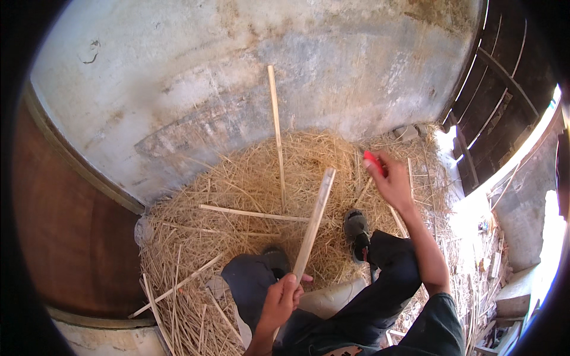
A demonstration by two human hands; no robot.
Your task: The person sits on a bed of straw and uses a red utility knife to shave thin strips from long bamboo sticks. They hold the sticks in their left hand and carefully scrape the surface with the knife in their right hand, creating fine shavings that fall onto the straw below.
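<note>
My left hand (280,301) is closed around the lower part of a pale wooden stick (313,228), which slants up and away above my lap. My right hand (393,183) is raised to the right of the stick's far end, apart from it. Its fingers are wrapped round a small red object (373,161), perhaps a handle; most of it is hidden by the fingers. Beyond the held stick, another pale stick (275,113) leans upright against the wall, and one more stick (255,213) lies across the straw.
Loose straw (237,184) covers the floor around my shoes (356,228). Several sticks lie at the lower left. A stained plaster wall (208,77) rises ahead, a brown door-like panel (77,219) stands at left, and dark wooden boards (499,77) are at upper right.
</note>
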